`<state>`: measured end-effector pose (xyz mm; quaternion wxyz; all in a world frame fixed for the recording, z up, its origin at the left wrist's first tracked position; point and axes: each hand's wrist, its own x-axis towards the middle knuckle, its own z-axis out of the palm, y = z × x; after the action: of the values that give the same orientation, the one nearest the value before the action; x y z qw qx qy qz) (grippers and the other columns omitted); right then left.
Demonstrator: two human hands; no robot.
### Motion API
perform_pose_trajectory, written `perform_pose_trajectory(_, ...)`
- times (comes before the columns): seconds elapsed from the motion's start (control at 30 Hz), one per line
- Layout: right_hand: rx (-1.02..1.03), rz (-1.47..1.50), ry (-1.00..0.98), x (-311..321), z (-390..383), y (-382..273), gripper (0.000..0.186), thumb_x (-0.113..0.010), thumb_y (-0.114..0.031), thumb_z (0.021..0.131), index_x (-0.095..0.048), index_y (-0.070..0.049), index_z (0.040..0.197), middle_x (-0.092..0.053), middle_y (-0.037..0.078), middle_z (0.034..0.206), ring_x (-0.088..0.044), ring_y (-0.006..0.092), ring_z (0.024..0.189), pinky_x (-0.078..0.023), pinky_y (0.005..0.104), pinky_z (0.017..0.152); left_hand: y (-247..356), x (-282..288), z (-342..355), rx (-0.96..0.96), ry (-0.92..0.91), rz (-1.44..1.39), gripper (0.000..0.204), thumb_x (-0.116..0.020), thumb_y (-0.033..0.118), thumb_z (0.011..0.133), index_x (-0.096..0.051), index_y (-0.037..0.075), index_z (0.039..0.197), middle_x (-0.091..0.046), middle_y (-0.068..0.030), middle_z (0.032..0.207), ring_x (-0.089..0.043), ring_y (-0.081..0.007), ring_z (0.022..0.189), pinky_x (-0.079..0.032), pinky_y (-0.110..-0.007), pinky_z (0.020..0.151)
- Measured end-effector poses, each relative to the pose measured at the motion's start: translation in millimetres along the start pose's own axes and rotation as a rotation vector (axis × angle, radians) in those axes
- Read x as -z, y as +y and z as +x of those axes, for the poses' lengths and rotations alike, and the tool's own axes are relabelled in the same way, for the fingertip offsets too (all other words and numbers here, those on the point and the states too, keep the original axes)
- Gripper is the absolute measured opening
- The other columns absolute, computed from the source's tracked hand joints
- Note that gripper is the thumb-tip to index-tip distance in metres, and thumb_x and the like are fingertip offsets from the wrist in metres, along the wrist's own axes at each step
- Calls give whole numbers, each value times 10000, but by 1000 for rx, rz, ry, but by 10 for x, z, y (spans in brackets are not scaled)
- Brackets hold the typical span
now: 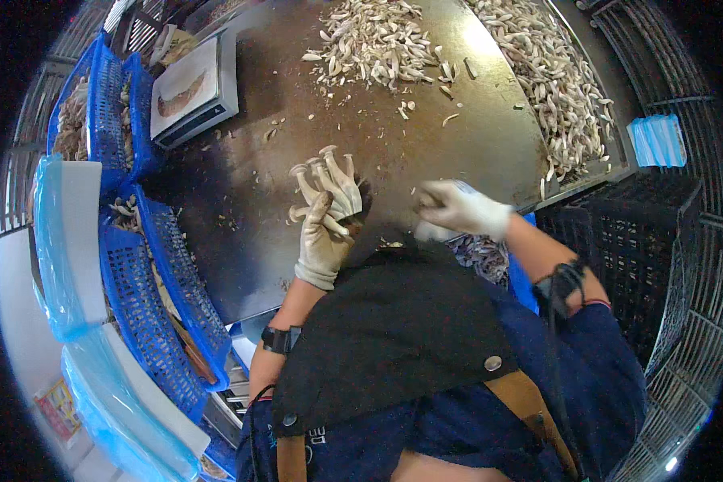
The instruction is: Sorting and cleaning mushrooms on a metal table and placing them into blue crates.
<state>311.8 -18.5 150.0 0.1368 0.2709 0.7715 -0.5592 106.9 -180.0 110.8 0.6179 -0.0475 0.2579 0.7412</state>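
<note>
the left grip (324, 238) is closed on a mushroom cluster (337, 189) above the near edge of the surface (353, 120). the right grip (458, 206), near the same edge, is blurred; closure cannot be determined.

On my feed: white gloves (320, 255), black forearm bands (276, 340), navy shirt (582, 365), black apron (394, 329) with brown straps (524, 404) and round metal snaps (492, 363).

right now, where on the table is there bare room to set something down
Mostly bare, bar scraps: the table between the far mushroom pile, the right heap and the right hand; also between the scale and the left hand. Crowded: the pile, the heap and the left edge, lined with blue baskets.
</note>
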Motion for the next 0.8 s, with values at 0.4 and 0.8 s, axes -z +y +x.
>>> perform_pose_trajectory(0.4,298,897,201,-289,463,-520,306,-653,-237,871,-557,-22,1067,-602,33,934,-524,83,784,-456,248,675,-6,-51,-109,88,-107,159,567,-547,245,888,-348,70,1390,-447,-78,1355,-425,-231,1257,-306,-390,1075)
perform_pose_trajectory(0.8,-166,662,115,83,-366,373,185,-651,-146,843,-564,-23,951,-572,19,785,-531,93,674,-439,255,557,41,-182,-94,46,-147,141,638,-548,310,901,-266,89,1429,-359,-139,1421,-362,-335,1301,-288,-534,1078)
